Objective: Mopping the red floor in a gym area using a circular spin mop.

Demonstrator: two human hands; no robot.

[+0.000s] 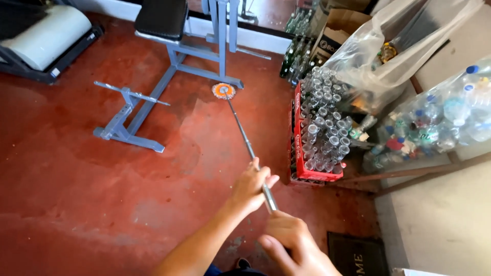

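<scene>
Gripping a slim metal mop pole (245, 138) — both hands, left hand (250, 186) and right hand (294, 243), wrapped tight — round orange-white head (223, 91) on red floor (76, 179).

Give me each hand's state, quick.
Left hand: closed around the metal mop handle, higher up.
Right hand: closed on the same handle's near end.

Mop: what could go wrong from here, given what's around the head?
1. The mop head sits right by the foot of the grey bench frame; a sideways sweep could snag it there.
2. The red crate of glass bottles stands just right of the pole; a swing that way might knock bottles over.
3. Left hand and right hand both grip near the pole's top end, so control of the far head is likely loose.
</scene>
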